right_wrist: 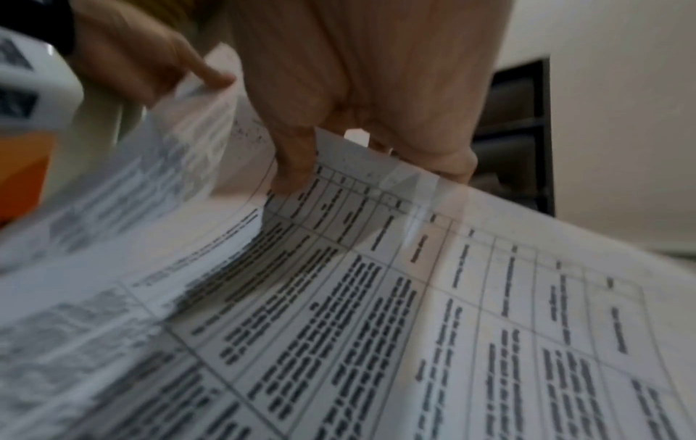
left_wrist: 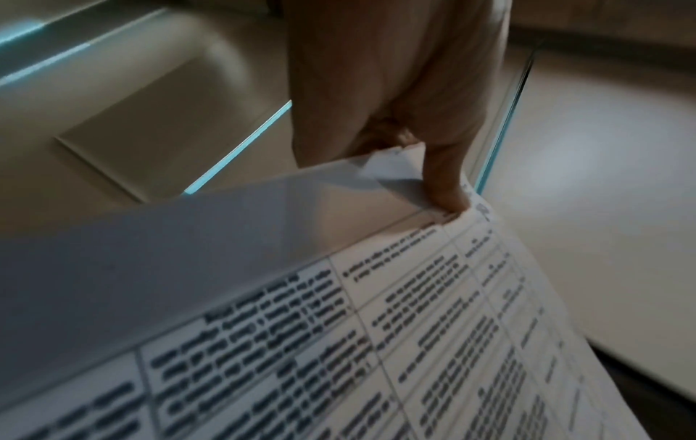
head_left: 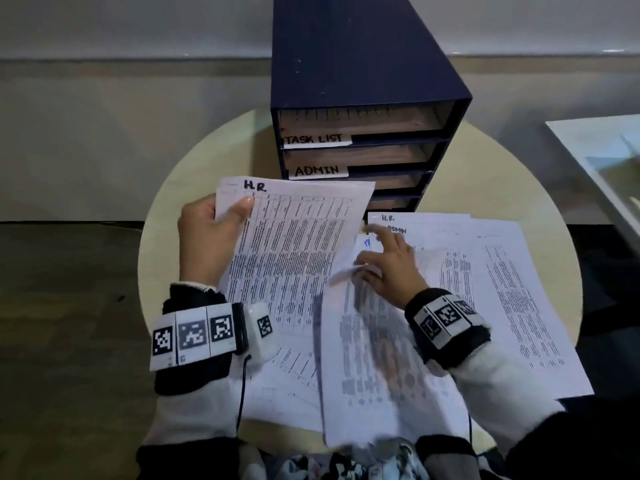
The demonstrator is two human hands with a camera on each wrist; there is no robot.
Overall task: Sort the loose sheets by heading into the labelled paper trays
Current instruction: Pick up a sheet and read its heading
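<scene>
1. Our left hand (head_left: pixel 207 233) pinches the H.R. sheet (head_left: pixel 294 244) at its top left corner, thumb on the face; its long axis runs away from us, heading end toward the trays (head_left: pixel 363 140).
2. Our right hand (head_left: pixel 388 268) pinches the edge of a blurred sheet (head_left: pixel 374 368) near us, forefinger stretched out.
3. More sheets (head_left: pixel 502 289) lie fanned on the round counter (head_left: pixel 485 174), right of the hands.

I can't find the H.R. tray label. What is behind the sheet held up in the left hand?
Behind the H.R. sheet stand the paper trays; the TASK LIST label and ADMIN label show, but the sheet covers the lower tray fronts.
</scene>
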